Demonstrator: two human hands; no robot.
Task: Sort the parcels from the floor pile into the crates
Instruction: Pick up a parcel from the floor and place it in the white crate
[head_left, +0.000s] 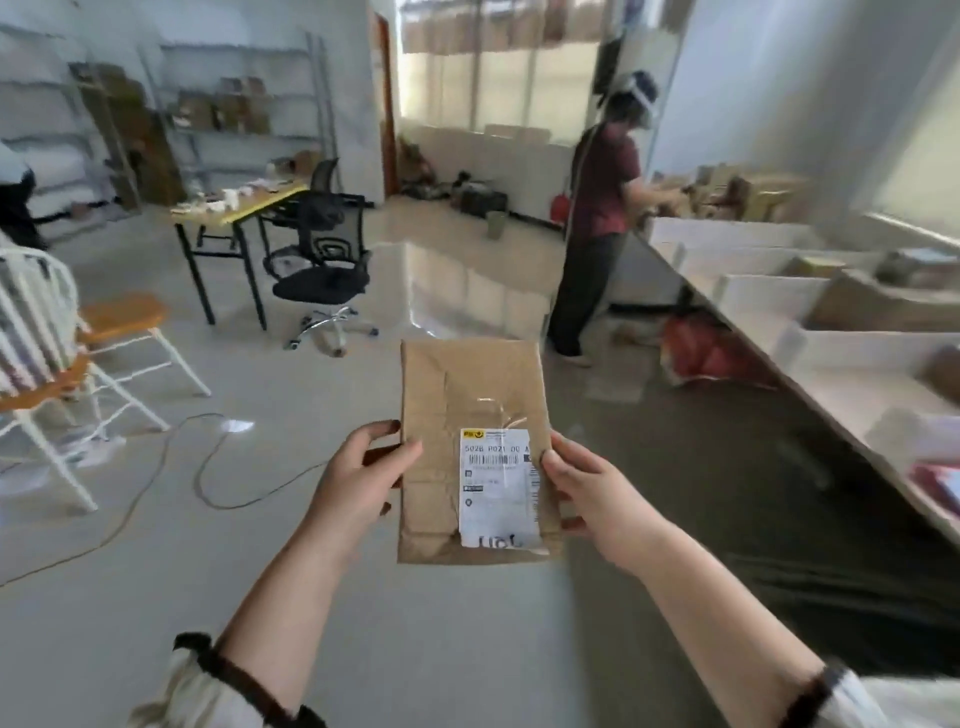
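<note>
Brown paper parcel (470, 415), flat, creased, taped; white barcode label (496, 488) at lower right. Held up in front of chest, above the grey floor (467, 649). Left hand (358, 483) and right hand (587, 493) each pinch a side edge, thumbs on top. White crates (852, 358) with parcels on tabletop (810, 410) to the right.

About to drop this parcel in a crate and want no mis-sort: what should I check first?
1. Left hand and right hand hold parcel by its sides: ok.
2. Label faces up, barcode visible: ok.
3. Handwriting at label's foot legible: cannot tell.
4. Crates in view on the right: ok.
5. Matching crate marked: cannot tell.
6. Other person stands by the far crates, clear of the near ones: ok.
</note>
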